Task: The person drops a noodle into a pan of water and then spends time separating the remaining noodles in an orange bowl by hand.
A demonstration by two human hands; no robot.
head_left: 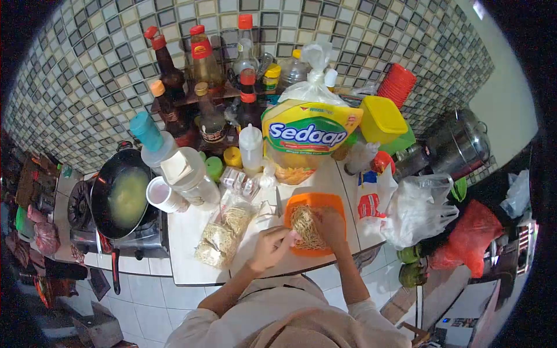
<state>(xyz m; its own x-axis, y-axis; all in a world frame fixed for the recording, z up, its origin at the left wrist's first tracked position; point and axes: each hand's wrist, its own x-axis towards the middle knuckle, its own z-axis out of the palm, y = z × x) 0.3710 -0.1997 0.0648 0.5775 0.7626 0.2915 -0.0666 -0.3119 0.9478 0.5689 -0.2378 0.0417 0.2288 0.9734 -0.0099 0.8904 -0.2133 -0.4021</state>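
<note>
An orange tray (318, 252) with noodles (307, 227) in it lies near the counter's front edge. My right hand (331, 227) reaches into its right side, fingers down at the noodles; the fingertips are too dark to make out. At the tray's left edge is my left hand (271, 248), its fingers bent together with a small pinkish thing at their tips that I cannot make out. Left of it lies a clear plastic bag of dry noodles (219, 238).
A black wok (120, 194) with pale liquid stands on the stove (152, 235) at left. Bottles and a Sedaap bag (310, 136) line the back. White plastic bags (418, 209) and a yellow container (383, 120) are at right.
</note>
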